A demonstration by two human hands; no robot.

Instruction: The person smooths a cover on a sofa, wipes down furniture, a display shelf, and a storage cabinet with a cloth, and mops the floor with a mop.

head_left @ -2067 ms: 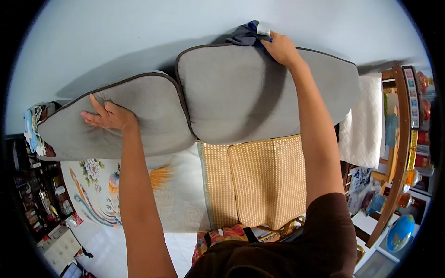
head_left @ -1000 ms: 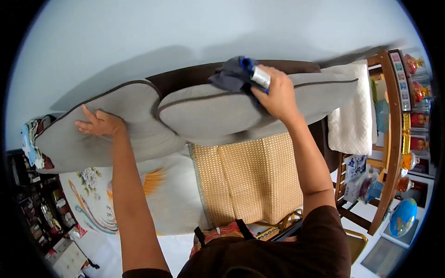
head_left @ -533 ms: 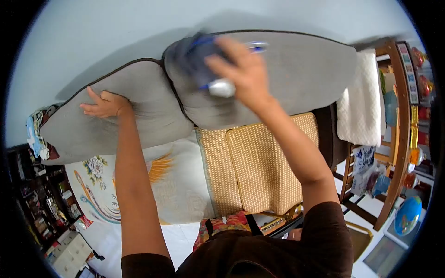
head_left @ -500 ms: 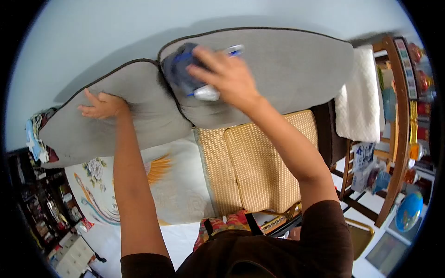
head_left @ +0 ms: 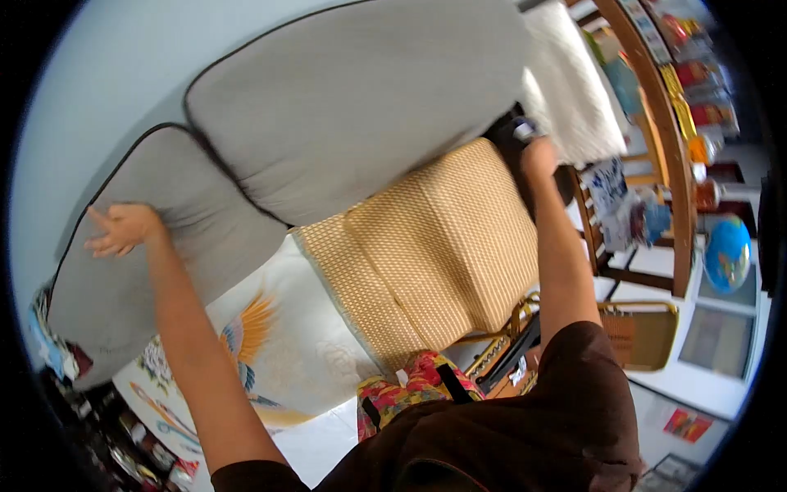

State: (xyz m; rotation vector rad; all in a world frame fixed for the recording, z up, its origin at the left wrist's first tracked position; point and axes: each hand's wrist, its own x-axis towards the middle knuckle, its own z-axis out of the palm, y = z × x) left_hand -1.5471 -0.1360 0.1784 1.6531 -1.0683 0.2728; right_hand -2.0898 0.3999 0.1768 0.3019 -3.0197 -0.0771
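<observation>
My left hand (head_left: 123, 230) rests with fingers spread against the left grey back cushion (head_left: 164, 197) of a sofa. Over at the sofa's far right end, my right hand (head_left: 539, 157) is closed on a dark blue cloth (head_left: 522, 127) with a white-and-blue part showing. Most of the cloth blends into the dark armrest (head_left: 516, 160) behind it, so its outline is hard to make out. The larger grey back cushion (head_left: 361, 90) stands between my hands. Below it lies a tan woven seat mat (head_left: 426, 254), with a fold down its middle.
A white quilted cover (head_left: 570, 82) hangs over the right armrest. Beyond stands a brown wooden rack (head_left: 656, 131) with bottles and packages. A globe (head_left: 728, 254) is at the right. A white embroidered cover (head_left: 303, 320) spreads over the left seat. Cluttered shelves fill the lower left.
My right hand has swept right with the dark cloth, from the larger cushion to the armrest. My left hand stays spread on the left cushion. The view has turned and shifted right.
</observation>
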